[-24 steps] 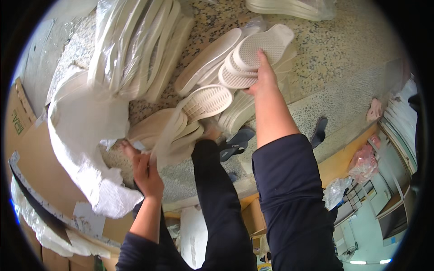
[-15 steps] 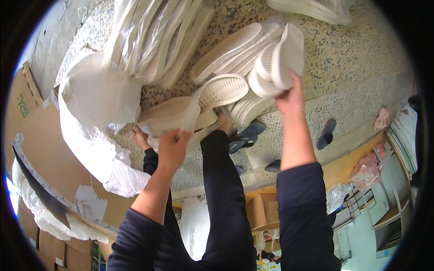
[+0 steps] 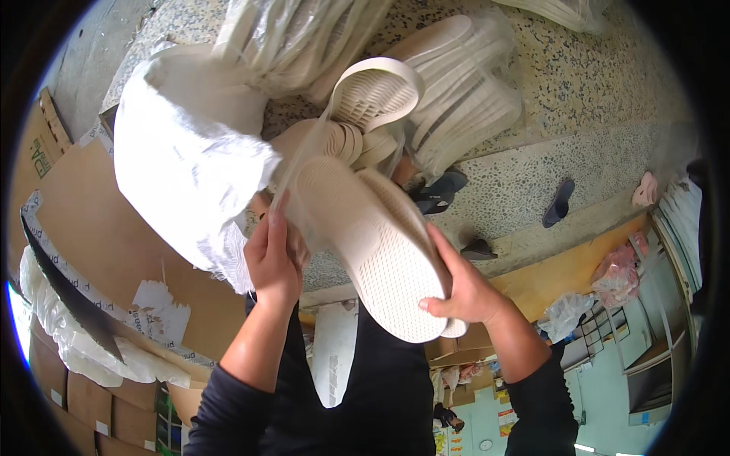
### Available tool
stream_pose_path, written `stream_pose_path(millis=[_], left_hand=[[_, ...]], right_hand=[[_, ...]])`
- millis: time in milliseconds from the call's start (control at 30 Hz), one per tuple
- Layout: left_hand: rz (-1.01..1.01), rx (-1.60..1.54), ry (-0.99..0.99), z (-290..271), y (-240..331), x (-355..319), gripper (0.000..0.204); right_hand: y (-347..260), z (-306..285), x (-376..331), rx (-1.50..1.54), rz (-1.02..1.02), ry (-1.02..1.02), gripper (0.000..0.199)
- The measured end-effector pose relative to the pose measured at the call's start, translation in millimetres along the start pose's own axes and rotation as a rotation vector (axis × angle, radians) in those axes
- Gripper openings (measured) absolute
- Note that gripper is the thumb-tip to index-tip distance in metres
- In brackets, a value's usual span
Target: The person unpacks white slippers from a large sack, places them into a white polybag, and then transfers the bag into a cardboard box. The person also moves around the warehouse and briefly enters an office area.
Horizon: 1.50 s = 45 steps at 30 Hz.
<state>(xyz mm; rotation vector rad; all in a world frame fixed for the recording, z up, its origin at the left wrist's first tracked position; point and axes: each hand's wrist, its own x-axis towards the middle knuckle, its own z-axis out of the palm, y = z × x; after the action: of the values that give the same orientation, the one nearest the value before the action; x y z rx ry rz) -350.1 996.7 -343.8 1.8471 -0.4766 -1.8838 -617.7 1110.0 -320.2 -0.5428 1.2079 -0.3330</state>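
My right hand (image 3: 473,292) grips a pair of cream shoe soles (image 3: 372,251) at one end, thumb on the dimpled face; their other end lies at the mouth of a clear plastic bag (image 3: 302,161). My left hand (image 3: 275,260) pinches the edge of that bag, left of the soles. Beyond them, more cream soles (image 3: 376,95) are in or against the bag, one showing its gridded hollow side. Just right of these lies a bagged bundle of soles (image 3: 468,99) on the speckled floor. How far the held soles reach inside the bag is hard to tell.
A white woven sack (image 3: 186,163) stands at the left beside cardboard (image 3: 99,251). More bagged soles (image 3: 304,38) lie at the far side. Dark slippers (image 3: 441,191) and a single dark slipper (image 3: 560,204) sit on the step to the right.
My right hand has brought the pair of soles from the far right down toward me and to the bag's mouth. My left hand, still on the bag's edge, has shifted slightly nearer.
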Motion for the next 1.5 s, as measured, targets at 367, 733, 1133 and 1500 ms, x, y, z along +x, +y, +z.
stream_pose_path(millis=[367, 733, 1133, 1500], left_hand=[[0.293, 0.542, 0.109, -146.8, 33.4, -89.5, 0.038], [0.269, 0.661, -0.083, -187.1, 11.7, -101.5, 0.028], [0.222, 0.324, 0.027, -240.6, -1.2, -101.5, 0.032], [0.36, 0.573, -0.46, -138.1, 11.3, -106.1, 0.02]], right_hand=[[-136.7, 69.8, 55.2, -0.965, 0.07, -0.418, 0.103], [-187.6, 150.2, 113.9, -1.226, 0.127, -0.656, 0.088], [-154.2, 202.8, 176.0, -1.038, 0.271, -0.514, 0.043], [-112.0, 177.0, 142.7, -0.999, 0.074, -0.313, 0.026]])
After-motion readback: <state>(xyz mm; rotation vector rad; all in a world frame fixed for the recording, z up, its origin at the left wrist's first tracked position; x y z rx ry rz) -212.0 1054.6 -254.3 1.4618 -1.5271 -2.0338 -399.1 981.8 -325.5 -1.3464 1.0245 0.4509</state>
